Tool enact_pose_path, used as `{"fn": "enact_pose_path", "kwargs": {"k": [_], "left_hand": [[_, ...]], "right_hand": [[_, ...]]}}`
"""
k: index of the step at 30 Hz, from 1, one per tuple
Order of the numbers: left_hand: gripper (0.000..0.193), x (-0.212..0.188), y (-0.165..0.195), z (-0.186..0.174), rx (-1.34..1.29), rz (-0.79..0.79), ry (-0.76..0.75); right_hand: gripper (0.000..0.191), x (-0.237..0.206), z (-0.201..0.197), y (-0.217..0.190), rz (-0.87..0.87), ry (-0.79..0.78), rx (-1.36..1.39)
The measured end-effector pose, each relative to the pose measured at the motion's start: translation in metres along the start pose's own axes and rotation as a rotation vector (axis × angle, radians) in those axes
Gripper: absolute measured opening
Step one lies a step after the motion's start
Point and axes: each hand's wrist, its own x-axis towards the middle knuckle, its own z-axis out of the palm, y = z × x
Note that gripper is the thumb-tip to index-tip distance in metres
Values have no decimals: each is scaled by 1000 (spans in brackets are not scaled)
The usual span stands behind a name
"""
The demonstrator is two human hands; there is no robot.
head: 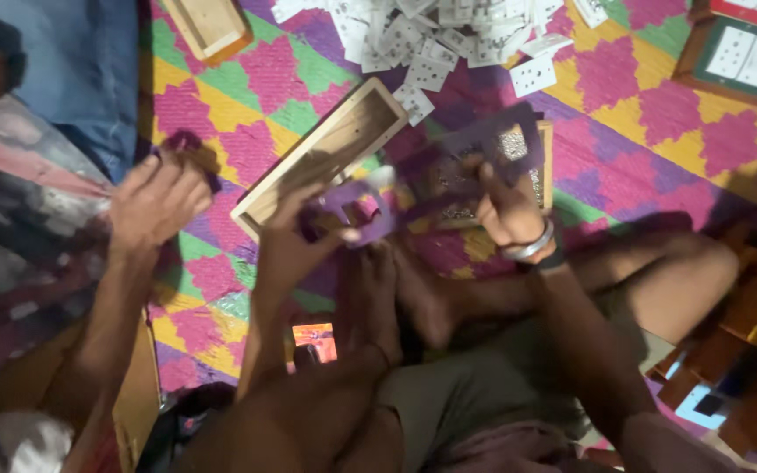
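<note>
L hand point(295, 236) pinches a purple cut-out piece point(357, 206), fingers closed on it, centre of scene above the crossed feet. R hand point(508, 210) grips a purple stencil sheet point(484, 153) w/ thumb on top, just right. Another person's hand point(155, 201) at left. Wooden tray point(326, 153) on patterned mat point(641, 123); white cards point(431, 39) far.
</note>
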Motion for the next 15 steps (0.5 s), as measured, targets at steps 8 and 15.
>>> {"fn": "enact_pose_path", "kwargs": {"k": [8,15], "left_hand": [[58,-19,76,61,-2077,-502,-157],[62,-55,54,56,-2112,-307,-81]], "right_hand": [[61,99,30,-56,20,-156,372],[39,200,76,-50,-846,-20,-1464]]}}
